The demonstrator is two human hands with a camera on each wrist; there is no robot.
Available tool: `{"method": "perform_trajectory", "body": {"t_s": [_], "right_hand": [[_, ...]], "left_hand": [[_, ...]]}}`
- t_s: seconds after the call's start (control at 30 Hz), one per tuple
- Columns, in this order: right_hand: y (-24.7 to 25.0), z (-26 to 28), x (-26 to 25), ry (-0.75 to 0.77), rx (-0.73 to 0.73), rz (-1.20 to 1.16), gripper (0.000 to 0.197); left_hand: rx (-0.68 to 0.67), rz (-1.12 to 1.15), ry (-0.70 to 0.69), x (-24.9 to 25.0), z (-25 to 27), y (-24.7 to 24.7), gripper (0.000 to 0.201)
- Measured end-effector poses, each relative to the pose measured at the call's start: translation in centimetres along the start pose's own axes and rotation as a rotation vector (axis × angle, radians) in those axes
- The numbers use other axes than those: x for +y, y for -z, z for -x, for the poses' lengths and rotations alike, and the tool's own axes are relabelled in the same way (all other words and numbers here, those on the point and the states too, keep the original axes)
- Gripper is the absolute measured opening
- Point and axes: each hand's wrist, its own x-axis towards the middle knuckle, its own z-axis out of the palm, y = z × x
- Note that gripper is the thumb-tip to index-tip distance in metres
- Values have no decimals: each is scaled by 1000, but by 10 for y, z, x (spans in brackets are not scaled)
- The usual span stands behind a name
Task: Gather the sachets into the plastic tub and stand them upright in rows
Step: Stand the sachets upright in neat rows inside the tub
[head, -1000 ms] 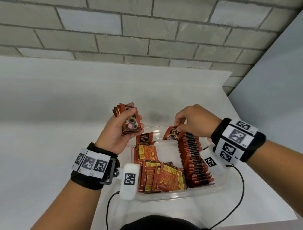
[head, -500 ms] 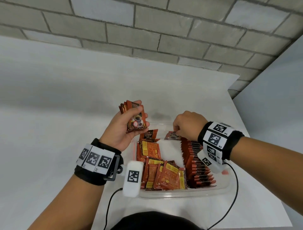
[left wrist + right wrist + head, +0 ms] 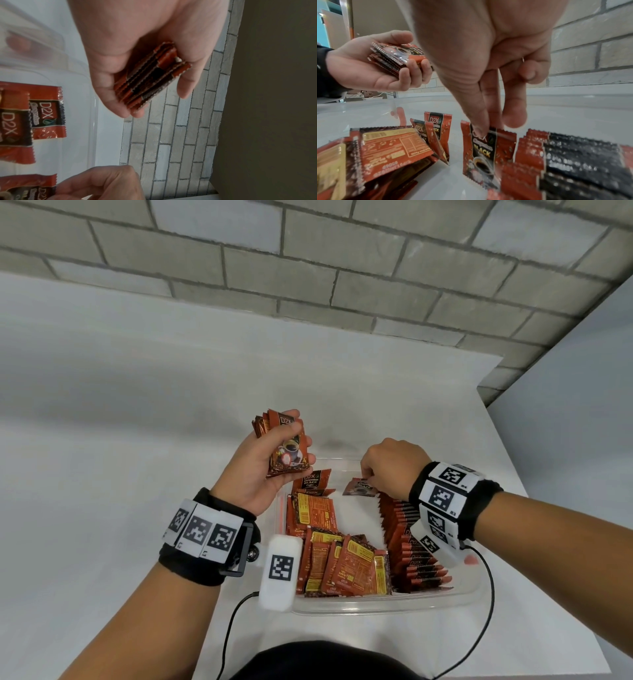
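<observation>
1. Red-brown foil sachets throughout, printed "D2X" over "BLACK" beside a coffee-cup picture; yellow panels of small, unreadable print on the backs.
2. Left hand (image 3: 263, 463) raised over the far-left corner of the plastic tub (image 3: 383, 606), fingers and thumb curled round a stack of sachets (image 3: 286, 451); stack face-up toward the head camera, long axis running away from the body, serrated ends fanned out in the left wrist view.
3. Right hand (image 3: 390, 470) lowered into the far end of the tub, thumb and fingertips (image 3: 481, 129) pinching the top edge of a single sachet (image 3: 486, 155); printed face toward the right wrist camera, long axis close to vertical, bottom edge near the tub floor.
4. Single sachet placed at the far end of the upright row (image 3: 407, 535) along the tub's right side, just beside the first of them; row standing on edge, leaning slightly, stretching toward the body.
5. Loose sachets (image 3: 342, 566) on the tub's left side, mostly yellow backs up, overlapping at odd angles; two more (image 3: 436, 134) propped near the far wall.
6. Tub resting on the white counter (image 3: 137, 440), near its front edge.
</observation>
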Motion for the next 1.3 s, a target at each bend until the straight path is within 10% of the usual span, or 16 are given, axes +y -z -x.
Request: {"method": "perform_trajectory", "body": {"t_s": [0.43,0.7,0.8,1.03,1.3], "right_hand": [[1,5,-4,-39,101,189,9],[13,6,1,-84,112,184,34],[20,10,5,-106,131,16,21],[44,40,4,107,303,-862,24],[37,53,2,208,250,-1030,29]], "left_hand": [[-22,18,1,-1,0,0,37],[-13,65,16,-3,-2,-4,27],[-6,52,58,-6,-3,-7,3],[-190,-20,133,-4,4,-19,42],[-317,-94,162,-13,6,-26,44]]}}
